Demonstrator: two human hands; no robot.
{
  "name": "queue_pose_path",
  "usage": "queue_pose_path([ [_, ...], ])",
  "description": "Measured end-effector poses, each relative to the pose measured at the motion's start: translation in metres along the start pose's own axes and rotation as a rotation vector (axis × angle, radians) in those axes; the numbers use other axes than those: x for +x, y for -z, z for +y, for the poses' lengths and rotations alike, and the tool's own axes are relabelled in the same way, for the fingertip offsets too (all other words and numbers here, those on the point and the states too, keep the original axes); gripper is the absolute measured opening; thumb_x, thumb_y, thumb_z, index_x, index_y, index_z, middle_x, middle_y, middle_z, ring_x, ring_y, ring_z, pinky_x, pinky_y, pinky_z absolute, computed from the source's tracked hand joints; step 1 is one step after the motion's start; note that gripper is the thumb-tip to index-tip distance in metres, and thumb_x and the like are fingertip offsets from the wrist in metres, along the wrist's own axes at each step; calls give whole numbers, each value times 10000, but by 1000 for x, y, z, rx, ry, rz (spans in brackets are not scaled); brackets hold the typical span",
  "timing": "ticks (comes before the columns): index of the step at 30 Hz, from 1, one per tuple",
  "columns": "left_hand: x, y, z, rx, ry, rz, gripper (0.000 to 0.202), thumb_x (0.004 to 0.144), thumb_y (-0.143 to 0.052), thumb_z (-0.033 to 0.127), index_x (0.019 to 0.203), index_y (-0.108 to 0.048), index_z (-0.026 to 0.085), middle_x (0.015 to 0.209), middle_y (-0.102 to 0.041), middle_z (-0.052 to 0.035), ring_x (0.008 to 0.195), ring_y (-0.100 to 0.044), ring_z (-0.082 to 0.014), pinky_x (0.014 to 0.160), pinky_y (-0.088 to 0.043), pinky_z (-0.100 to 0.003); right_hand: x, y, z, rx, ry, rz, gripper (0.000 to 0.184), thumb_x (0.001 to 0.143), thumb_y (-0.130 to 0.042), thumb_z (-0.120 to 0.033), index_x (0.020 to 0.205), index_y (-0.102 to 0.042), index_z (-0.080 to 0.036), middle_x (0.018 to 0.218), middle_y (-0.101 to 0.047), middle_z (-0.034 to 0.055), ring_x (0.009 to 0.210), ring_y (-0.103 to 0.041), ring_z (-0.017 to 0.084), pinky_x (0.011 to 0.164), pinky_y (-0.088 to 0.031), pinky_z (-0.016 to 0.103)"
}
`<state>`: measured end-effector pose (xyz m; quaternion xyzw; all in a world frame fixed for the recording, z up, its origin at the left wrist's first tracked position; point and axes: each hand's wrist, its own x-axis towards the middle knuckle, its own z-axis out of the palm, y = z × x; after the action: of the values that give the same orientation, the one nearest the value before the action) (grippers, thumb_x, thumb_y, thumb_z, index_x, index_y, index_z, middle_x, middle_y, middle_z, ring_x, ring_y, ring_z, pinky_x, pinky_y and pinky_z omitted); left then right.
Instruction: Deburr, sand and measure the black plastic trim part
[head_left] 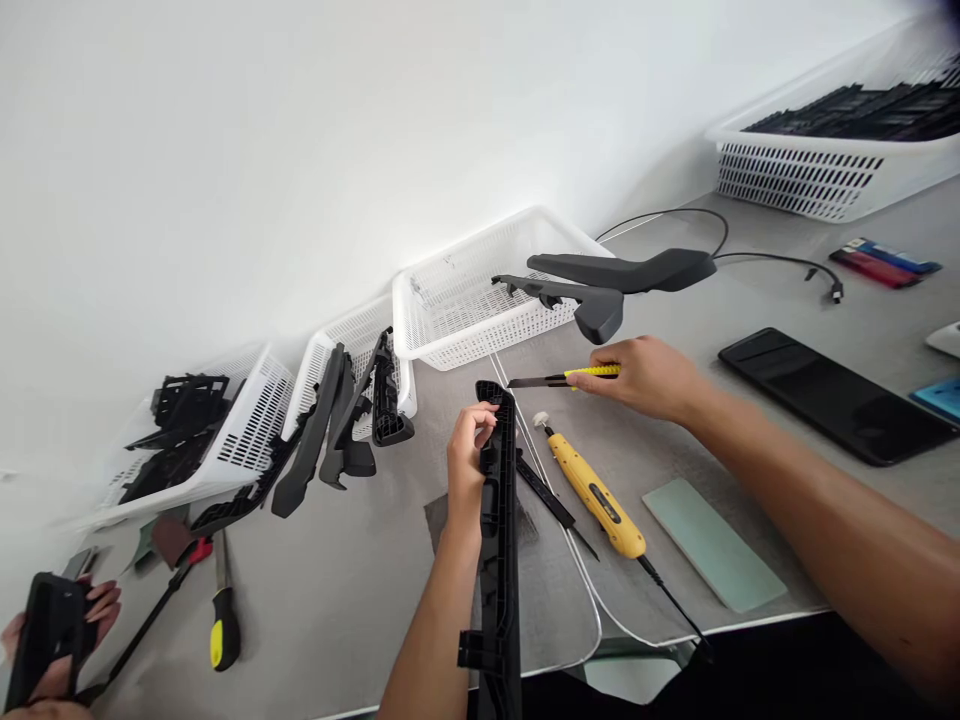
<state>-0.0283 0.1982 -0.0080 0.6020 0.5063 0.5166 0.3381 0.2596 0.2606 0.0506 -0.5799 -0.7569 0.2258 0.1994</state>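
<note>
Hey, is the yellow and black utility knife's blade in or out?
Out: the slim dark blade extends beyond the yellow and black handle held in the right hand.

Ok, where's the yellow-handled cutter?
Head view, right of centre: the cutter is in the right hand, blade near the far end of the black part.

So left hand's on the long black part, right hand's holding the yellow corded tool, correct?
Not quite: in the head view, the right hand holds a utility knife; the yellow corded tool lies on the table. Left hand on the long black part is right.
</note>
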Motion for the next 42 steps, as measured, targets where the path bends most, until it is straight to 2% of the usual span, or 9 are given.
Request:
queue_pose_path([
  [4, 0, 1, -3, 17, 21, -9, 227, 839, -844, 335, 883, -646, 232, 1184, -739, -102, 1078, -730, -226, 935, -633, -369, 0, 0, -1, 12, 44, -89, 564, 926, -609, -740, 655, -579, -246, 560, -474, -15, 582, -401, 173, 609, -290, 342],
  [10, 0, 3, -7, 53, 5, -40, 234, 833, -832, 339, 855, -624, 236, 1142, -747, -99, 1188, -727, -265, 975, -623, -379, 0, 0, -2, -28, -51, -56, 578, 918, -615, -747, 643, -556, -242, 591, -520, 1, 604, -426, 178, 610, -277, 342],
  [13, 1, 5, -7, 69, -2, -69, 172, 851, -793, 296, 859, -631, 238, 1115, -766, -89, 1160, -740, -255, 996, -613, -383, 1, -1, -2, 8, 11, -164, 576, 920, -611, -742, 644, -577, -238, 571, -482, -11, 599, -417, 170, 617, -279, 339],
  [20, 2, 5, -10, 74, 11, -67, 183, 843, -802, 260, 883, -625, 238, 1148, -808, -83, 1076, -774, -243, 967, -621, -403, 1, 3, -2, 55, 4, -177, 660, 875, -601, -847, 642, -612, -229, 570, -454, -8, 596, -392, 168, 592, -276, 334],
  [23, 0, 4, -5, 81, 36, -59, 231, 829, -835, 307, 875, -619, 240, 1131, -815, -69, 1039, -786, -241, 931, -621, -385, 1, 4, -1, 134, 54, -252, 720, 850, -582, -906, 635, -633, -221, 566, -418, -15, 576, -352, 154, 575, -270, 327],
  [28, -7, 2, 16, 114, 79, -52, 204, 883, -814, 304, 935, -624, 247, 1193, -811, -95, 1062, -784, -258, 917, -605, -378, 0, 5, -3, 82, -10, -204, 741, 825, -566, -935, 620, -603, -224, 580, -416, -8, 603, -367, 165, 581, -276, 337],
  [31, -9, 2, 24, 125, 100, -63, 176, 902, -794, 289, 951, -630, 250, 1223, -805, -98, 1088, -778, -263, 905, -605, -376, -1, 7, -5, 151, 40, -297, 770, 816, -538, -964, 647, -648, -221, 591, -359, -24, 600, -331, 157, 577, -267, 334],
  [38, -8, 2, 26, 105, 88, -59, 194, 889, -804, 281, 935, -619, 250, 1199, -815, -92, 1113, -781, -259, 967, -594, -388, 1, 6, -1, 124, 9, -237, 770, 813, -571, -956, 585, -537, -220, 589, -376, -18, 603, -348, 156, 576, -274, 333],
  [42, -7, 1, 28, 130, 122, -53, 215, 886, -798, 305, 937, -596, 253, 1175, -821, -77, 1047, -783, -249, 904, -590, -363, 1, 4, 0, 176, 55, -281, 767, 824, -555, -960, 632, -600, -219, 596, -365, -25, 599, -342, 154, 573, -270, 330],
])
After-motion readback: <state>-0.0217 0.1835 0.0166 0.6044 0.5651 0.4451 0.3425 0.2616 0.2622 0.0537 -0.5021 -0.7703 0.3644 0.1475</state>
